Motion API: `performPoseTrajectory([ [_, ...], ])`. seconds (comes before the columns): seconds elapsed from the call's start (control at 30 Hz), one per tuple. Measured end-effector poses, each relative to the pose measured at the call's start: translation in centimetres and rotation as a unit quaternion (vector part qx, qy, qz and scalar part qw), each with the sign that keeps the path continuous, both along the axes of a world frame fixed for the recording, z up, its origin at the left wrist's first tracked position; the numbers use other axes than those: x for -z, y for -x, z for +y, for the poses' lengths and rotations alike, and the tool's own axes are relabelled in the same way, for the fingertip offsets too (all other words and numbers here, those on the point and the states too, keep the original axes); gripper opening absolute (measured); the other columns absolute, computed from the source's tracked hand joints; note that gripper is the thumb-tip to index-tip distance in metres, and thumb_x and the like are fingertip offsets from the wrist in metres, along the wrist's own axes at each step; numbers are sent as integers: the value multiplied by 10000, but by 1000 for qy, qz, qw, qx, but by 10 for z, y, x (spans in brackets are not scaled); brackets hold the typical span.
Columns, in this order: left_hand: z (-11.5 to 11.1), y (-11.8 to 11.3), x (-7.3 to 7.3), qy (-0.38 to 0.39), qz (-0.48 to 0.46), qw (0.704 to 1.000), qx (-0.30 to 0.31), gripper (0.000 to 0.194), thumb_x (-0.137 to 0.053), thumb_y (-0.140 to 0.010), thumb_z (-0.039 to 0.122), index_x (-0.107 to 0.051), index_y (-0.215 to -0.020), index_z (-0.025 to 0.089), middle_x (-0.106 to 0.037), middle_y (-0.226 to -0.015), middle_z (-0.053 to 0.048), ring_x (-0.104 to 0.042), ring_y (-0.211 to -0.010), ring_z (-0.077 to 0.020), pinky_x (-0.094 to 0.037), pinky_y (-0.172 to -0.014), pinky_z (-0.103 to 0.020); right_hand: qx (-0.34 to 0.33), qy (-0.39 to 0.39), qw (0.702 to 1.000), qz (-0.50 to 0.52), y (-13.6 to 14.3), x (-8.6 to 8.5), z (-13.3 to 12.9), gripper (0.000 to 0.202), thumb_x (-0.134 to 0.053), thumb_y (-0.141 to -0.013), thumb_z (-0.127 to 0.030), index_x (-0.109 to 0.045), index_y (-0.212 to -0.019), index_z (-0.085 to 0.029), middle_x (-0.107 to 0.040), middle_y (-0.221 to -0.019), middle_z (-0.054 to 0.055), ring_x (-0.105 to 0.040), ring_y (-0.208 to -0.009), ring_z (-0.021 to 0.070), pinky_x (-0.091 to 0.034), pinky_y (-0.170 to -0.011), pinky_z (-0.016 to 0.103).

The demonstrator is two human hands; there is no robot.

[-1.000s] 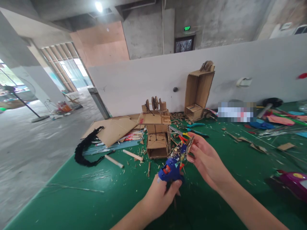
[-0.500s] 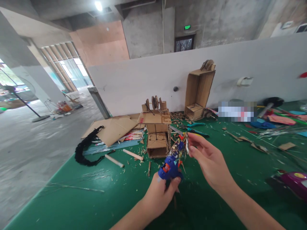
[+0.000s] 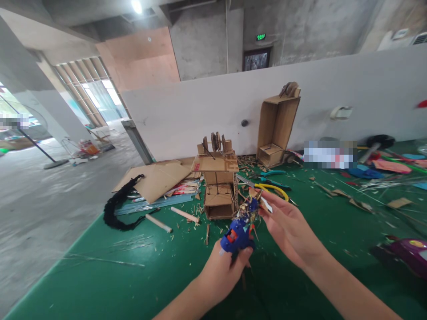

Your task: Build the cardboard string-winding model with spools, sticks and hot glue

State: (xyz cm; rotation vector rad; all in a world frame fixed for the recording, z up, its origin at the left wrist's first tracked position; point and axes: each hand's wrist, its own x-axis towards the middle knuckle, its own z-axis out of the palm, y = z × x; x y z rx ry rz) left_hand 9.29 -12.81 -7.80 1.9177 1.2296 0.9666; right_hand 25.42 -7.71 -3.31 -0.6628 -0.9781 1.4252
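Observation:
My left hand [image 3: 225, 266] is wrapped round a blue hot glue gun [image 3: 238, 235], its front end crusted with glue and scraps and pointing up and away. Beside that end, my right hand [image 3: 287, 222] pinches a small piece of cardboard [image 3: 266, 203] with a pale face, close to the nozzle; whether the two touch I cannot tell. Just beyond stands a cardboard stand [image 3: 216, 186] with round cardboard discs [image 3: 216, 141] mounted on top. Scissors with yellow handles [image 3: 280, 190] lie behind my right fingers, partly hidden.
Wooden dowels [image 3: 185, 215], a black fuzzy strip [image 3: 122, 206] and cardboard sheets [image 3: 160, 178] lie at the left. A taller cardboard frame [image 3: 278, 129] stands against the white partition [image 3: 187, 115]. Teal-handled pliers [image 3: 273, 178] lie behind the scissors. A purple object [image 3: 408, 253] is at the right.
My right hand has turned and dropped slightly, tilting the cardboard piece so its pale face shows. More of the yellow scissor handles is visible. My left hand and the glue gun have barely moved.

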Motion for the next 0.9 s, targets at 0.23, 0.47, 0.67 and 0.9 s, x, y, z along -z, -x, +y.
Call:
performPoseTrajectory([
  [0.23, 0, -2, 0, -2, 10, 1000, -2, 266, -422, -910, 301, -611, -1019, 149, -641, -764, -60, -597, -692, -169, -488, -671, -264, -27, 15, 999, 27, 1, 1, -1, 227, -731, -709, -371, -715, -926, -307, -707, -1023, 21, -599, -996, 200, -378, -970, 404],
  [0.47, 0, -3, -1, -6, 8, 1000, 2, 212, -441, -896, 270, -612, -902, 146, -618, -773, -59, -567, -676, -155, -465, -640, -243, 10, 40, 999, 28, 2, 1, 0, 275, -772, -647, -394, -713, -899, -302, -698, -975, 21, -596, -903, 196, -415, -874, 380],
  [0.67, -1, -3, 0, -9, 6, 1000, 8, 198, -435, -896, 262, -595, -910, 147, -601, -756, -48, -550, -663, -147, -454, -632, -237, -8, 49, 998, 34, 1, -1, 0, 308, -771, -647, -398, -698, -930, -301, -676, -926, 12, -569, -891, 179, -400, -879, 353],
  [0.9, 0, -3, 2, -2, -3, 1000, 11, 203, -440, -898, 274, -600, -933, 155, -603, -750, -41, -556, -658, -142, -457, -634, -233, 40, 30, 999, -7, 0, -5, 1, 424, -795, -605, -415, -678, -998, -308, -655, -919, 5, -555, -886, 174, -407, -864, 334],
])
